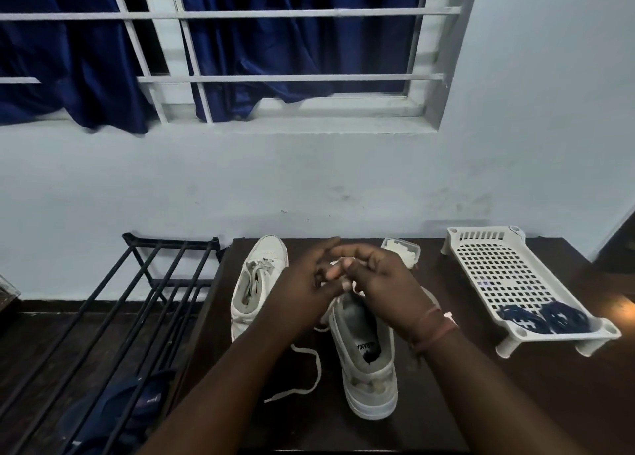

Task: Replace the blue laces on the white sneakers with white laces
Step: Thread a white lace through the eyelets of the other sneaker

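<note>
Two white sneakers stand on the dark table [481, 403]. The left sneaker [256, 282] has no blue lace showing. The right sneaker [369, 358] sits under my hands, heel toward me. Both hands meet above its tongue: my left hand [302, 282] and my right hand [381, 279] pinch a white lace [309, 375], whose loose end trails over the table to the left of that shoe. The eyelets are hidden by my fingers. Dark blue laces [549, 318] lie bundled in the white perforated tray [508, 269] at the right.
A small clear container [403, 250] with something white inside stands behind my right hand. A black metal rack [137, 303] stands left of the table, with blue footwear [113, 416] beneath it. The wall and a barred window with blue curtains rise behind.
</note>
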